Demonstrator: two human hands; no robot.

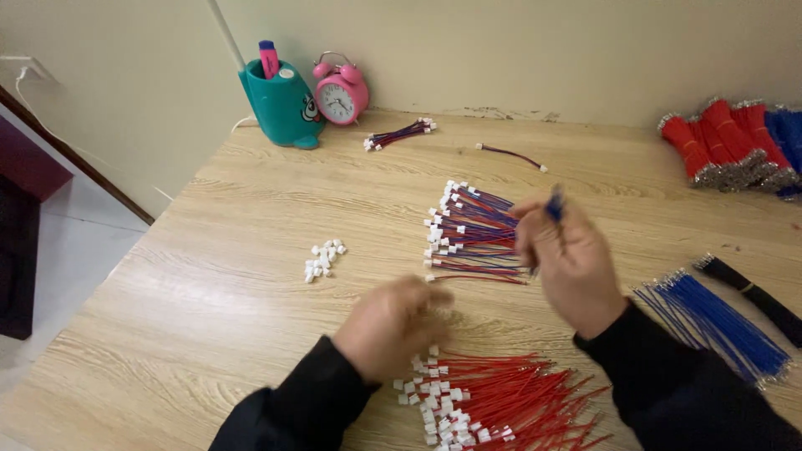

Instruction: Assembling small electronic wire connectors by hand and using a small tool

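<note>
A thin blue insulated wire point(555, 205) stands nearly upright, pinched at the fingertips of the right hand point(570, 263). A fan of red insulated wires with small white plastic connectors point(493, 401) lies flat on the wooden tabletop, its connector ends just under the curled left hand point(391, 326).

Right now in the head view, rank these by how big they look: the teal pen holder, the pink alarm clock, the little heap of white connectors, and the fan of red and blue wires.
1. Fan of red and blue wires
2. Teal pen holder
3. Pink alarm clock
4. Heap of white connectors

The holder and clock sit farther from the camera, so their true sizes are unsure.
</note>
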